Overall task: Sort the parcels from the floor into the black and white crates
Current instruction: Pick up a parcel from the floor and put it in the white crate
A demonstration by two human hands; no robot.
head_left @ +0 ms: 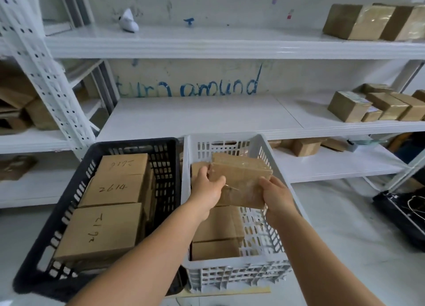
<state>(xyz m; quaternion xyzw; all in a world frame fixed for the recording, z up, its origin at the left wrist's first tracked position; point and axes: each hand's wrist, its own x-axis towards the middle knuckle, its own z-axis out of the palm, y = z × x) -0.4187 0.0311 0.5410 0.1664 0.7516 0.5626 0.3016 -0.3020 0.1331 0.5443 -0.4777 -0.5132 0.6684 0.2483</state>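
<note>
A tape-wrapped brown cardboard parcel (pixel 239 179) is gripped by the left hand (pixel 207 190) and right hand (pixel 279 197) above the part-filled white slotted plastic crate (pixel 271 271) — the black slotted plastic crate (pixel 76 200) looks nearly full, so sorting seems well advanced.

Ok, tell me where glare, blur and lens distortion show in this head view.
Head view: glare on the tape-wrapped brown cardboard parcel held over the white plastic crate and on the taped cartons on the top shelf; wide-angle bending of the white perforated shelf post; soft blur at the left edge.
</note>
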